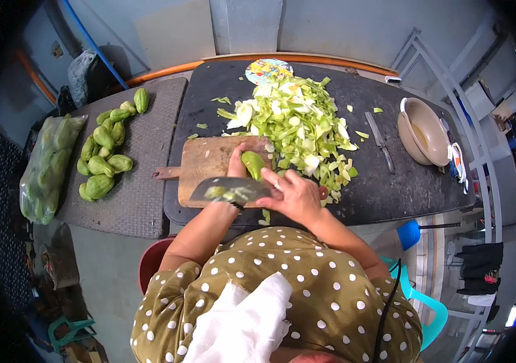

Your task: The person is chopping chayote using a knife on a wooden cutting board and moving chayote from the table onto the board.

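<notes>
A green chayote (252,165) is held over the wooden cutting board (203,156). My left hand (237,162) grips it from the left side, its lower part hidden behind a blade. That broad blade belongs to a cleaver (228,190), held in my right hand (296,195) and lying crosswise over my left wrist. The cleaver's face looks blurred, with pale bits on it. Fingertips of my right hand reach the chayote's lower right side. Beyond the board, a large heap of cut green and white pieces (292,120) spreads on the black table (371,195).
Whole chayotes (101,168) lie loose on a textured grey table (149,136) at left, beside a filled clear plastic bag (51,168). Right of the heap are a knife (381,143) and a beige basin (421,131). A patterned round item (267,68) sits behind the heap.
</notes>
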`<move>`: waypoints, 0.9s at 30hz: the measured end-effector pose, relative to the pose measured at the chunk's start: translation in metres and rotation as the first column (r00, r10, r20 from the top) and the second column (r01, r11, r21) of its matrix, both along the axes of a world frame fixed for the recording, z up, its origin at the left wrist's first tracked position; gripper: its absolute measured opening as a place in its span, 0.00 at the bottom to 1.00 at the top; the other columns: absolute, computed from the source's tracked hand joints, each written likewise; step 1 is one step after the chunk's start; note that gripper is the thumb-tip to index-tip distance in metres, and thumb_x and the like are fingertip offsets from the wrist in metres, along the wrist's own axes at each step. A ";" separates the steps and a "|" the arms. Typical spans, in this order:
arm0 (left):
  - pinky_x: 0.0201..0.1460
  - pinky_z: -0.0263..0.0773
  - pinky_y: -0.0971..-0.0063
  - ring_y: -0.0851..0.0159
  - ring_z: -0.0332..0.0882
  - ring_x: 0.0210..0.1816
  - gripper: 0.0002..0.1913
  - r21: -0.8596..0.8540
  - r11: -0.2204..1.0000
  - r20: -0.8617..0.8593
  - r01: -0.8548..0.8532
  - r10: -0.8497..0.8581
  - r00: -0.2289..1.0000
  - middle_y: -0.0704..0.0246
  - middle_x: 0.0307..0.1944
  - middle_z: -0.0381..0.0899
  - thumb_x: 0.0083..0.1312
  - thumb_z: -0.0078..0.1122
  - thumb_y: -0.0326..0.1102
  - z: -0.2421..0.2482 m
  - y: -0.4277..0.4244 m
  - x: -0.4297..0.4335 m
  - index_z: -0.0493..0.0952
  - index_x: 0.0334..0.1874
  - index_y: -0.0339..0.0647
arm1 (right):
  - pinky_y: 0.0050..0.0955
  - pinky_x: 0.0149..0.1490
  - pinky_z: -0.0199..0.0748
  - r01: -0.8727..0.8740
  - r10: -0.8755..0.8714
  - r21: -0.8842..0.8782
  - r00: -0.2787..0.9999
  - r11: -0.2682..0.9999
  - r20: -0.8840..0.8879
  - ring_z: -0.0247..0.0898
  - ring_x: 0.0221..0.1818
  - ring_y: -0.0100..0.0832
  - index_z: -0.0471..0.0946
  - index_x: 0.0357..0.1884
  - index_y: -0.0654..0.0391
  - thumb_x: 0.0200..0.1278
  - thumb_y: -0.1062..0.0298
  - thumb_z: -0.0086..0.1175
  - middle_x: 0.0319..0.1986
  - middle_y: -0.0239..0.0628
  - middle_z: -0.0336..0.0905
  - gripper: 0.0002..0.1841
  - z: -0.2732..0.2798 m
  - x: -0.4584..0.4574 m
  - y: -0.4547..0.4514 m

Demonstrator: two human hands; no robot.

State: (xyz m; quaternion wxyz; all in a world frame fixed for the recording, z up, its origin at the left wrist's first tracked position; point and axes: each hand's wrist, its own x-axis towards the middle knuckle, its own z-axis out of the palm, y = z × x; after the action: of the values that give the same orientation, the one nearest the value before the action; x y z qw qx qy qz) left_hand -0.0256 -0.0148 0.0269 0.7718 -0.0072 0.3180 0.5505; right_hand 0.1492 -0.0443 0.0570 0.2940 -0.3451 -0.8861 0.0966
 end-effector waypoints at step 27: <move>0.32 0.77 0.63 0.59 0.79 0.30 0.28 0.180 0.983 0.129 -0.026 0.002 0.992 0.65 0.33 0.80 0.64 0.36 0.62 -0.033 -0.017 -0.006 0.74 0.44 0.44 | 0.35 0.29 0.74 -0.007 -0.017 -0.115 0.978 0.993 -0.209 0.76 0.26 0.40 0.74 0.50 0.48 0.50 0.41 0.60 0.26 0.39 0.77 0.29 -0.037 0.001 0.016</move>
State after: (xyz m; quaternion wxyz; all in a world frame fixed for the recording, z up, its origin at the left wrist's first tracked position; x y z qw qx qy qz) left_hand -0.0319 -0.0319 -0.0063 0.7843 0.0253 0.2161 0.5810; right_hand 0.1503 -0.0283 0.0203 0.3659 -0.3515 -0.8422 0.1825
